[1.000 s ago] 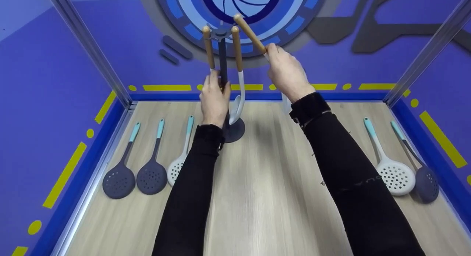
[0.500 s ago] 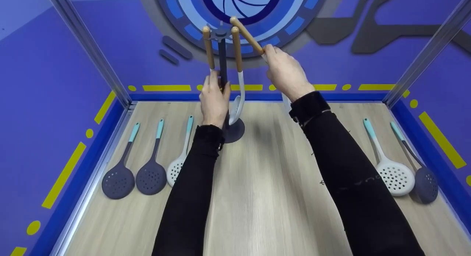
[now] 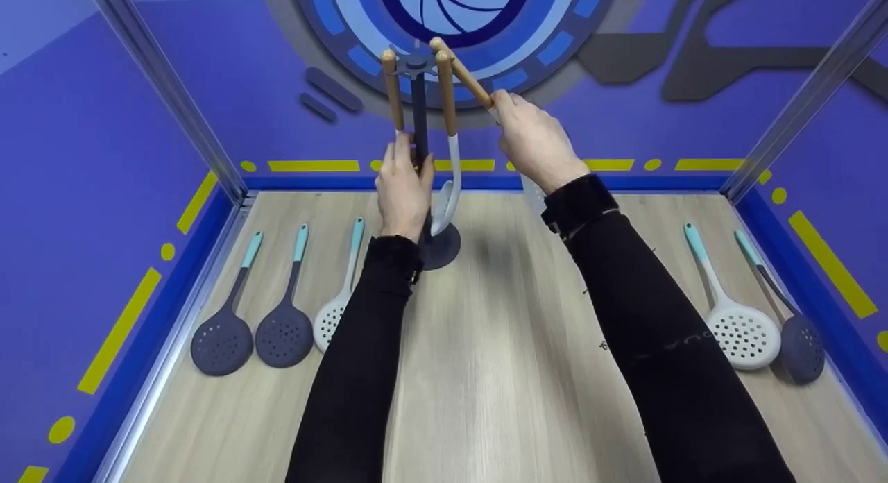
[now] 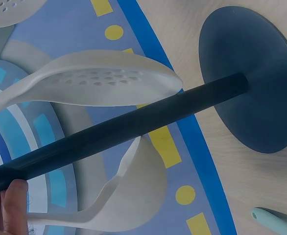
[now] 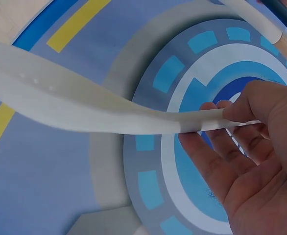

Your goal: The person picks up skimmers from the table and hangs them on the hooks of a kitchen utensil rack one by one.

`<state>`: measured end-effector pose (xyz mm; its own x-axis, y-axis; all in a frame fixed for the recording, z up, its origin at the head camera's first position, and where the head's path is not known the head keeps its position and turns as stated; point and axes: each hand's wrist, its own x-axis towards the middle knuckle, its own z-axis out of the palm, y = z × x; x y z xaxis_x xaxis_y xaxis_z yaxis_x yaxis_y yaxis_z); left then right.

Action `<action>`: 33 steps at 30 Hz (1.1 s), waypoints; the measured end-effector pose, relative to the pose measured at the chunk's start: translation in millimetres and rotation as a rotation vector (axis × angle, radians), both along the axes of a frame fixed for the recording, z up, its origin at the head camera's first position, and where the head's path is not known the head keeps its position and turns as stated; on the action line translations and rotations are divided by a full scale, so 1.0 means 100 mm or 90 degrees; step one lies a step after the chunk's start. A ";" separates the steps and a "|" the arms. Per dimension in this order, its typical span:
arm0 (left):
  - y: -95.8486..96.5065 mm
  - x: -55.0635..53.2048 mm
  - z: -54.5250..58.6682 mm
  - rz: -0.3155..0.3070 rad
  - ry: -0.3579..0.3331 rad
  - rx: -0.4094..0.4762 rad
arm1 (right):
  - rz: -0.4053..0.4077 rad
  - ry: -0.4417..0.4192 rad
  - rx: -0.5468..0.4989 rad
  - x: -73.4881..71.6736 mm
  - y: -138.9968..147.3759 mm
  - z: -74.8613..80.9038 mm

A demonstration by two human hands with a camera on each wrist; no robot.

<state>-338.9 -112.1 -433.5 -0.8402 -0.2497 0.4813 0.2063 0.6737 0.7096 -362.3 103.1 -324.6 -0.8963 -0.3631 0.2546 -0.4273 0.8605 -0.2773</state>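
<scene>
A dark utensil stand (image 3: 420, 94) with a round base (image 3: 440, 248) rises at the back of the table. My left hand (image 3: 404, 195) grips its pole, fingers curled round it in the left wrist view. Two white utensils with wooden handles hang there: a skimmer (image 4: 104, 78) with holes and a ladle (image 4: 143, 196). My right hand (image 3: 538, 139) pinches another white skimmer (image 5: 80, 103) by its neck, just right of the stand. Its wooden handle (image 3: 463, 73) tilts up and left, the tip close to the stand's top, behind a hanging handle. Whether they touch, I cannot tell.
On the table's left lie two dark skimmers (image 3: 222, 344) and a white skimmer (image 3: 329, 320), all with mint handles. To the right are another white skimmer (image 3: 746, 334) and a dark skimmer (image 3: 803, 348). Blue panels (image 3: 694, 136) enclose the back and sides.
My right hand has moved slightly left and down, bringing the skimmer's handle tip closer to the stand's top. The left hand stays on the pole.
</scene>
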 end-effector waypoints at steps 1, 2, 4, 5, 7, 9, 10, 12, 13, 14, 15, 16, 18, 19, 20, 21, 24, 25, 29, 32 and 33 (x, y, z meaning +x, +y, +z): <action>0.00 0.00 0.00 0.001 0.002 0.000 | 0.002 -0.003 -0.003 0.00 0.00 0.00; 0.00 0.00 0.00 0.001 0.003 0.001 | 0.004 -0.007 -0.006 0.00 -0.01 -0.01; 0.00 -0.01 0.00 0.003 0.004 0.001 | 0.008 -0.018 -0.012 -0.01 -0.02 -0.02; 0.00 0.00 0.00 0.003 0.003 0.000 | 0.010 -0.024 -0.016 -0.01 -0.02 -0.03; 0.00 0.00 0.00 0.001 0.001 0.000 | 0.013 -0.035 -0.020 -0.01 -0.03 -0.04; 0.01 0.00 0.00 -0.001 -0.001 -0.001 | 0.015 -0.048 -0.024 -0.01 -0.05 -0.05; 0.01 0.00 0.01 -0.001 -0.003 0.000 | 0.016 -0.052 -0.025 -0.01 -0.05 -0.06; 0.01 0.01 0.01 -0.003 -0.007 0.001 | 0.018 -0.060 -0.025 -0.02 -0.06 -0.06; 0.01 0.01 0.01 -0.003 -0.008 0.001 | 0.019 -0.062 -0.027 -0.02 -0.06 -0.07; 0.01 0.01 0.01 -0.003 -0.010 0.002 | 0.020 -0.064 -0.026 -0.02 -0.07 -0.07; 0.01 0.01 0.02 -0.002 -0.012 0.002 | 0.021 -0.064 -0.027 -0.02 -0.07 -0.07; 0.01 0.01 0.02 -0.002 -0.013 0.002 | 0.023 -0.064 -0.027 -0.02 -0.07 -0.07; 0.02 0.00 0.02 -0.001 -0.014 0.003 | 0.025 -0.065 -0.028 -0.03 -0.08 -0.08; 0.02 0.00 0.02 -0.001 -0.014 0.004 | 0.027 -0.066 -0.029 -0.03 -0.08 -0.09; 0.02 0.00 0.02 -0.001 -0.015 0.004 | 0.027 -0.069 -0.030 -0.03 -0.09 -0.09; 0.01 0.00 0.02 -0.001 -0.016 0.005 | 0.026 -0.074 -0.032 -0.03 -0.10 -0.10; 0.01 0.00 0.02 -0.004 -0.018 0.006 | 0.026 -0.091 -0.034 -0.04 -0.11 -0.12; 0.01 0.00 0.02 -0.005 -0.019 0.007 | 0.027 -0.097 -0.036 -0.04 -0.12 -0.12; 0.01 0.00 0.02 -0.006 -0.014 0.008 | 0.033 -0.104 -0.043 -0.04 -0.14 -0.15; 0.00 -0.01 0.01 -0.005 -0.008 0.004 | 0.037 -0.105 -0.054 -0.04 -0.16 -0.16; 0.01 -0.01 0.01 -0.004 -0.005 0.003 | 0.039 -0.107 -0.058 -0.04 -0.17 -0.16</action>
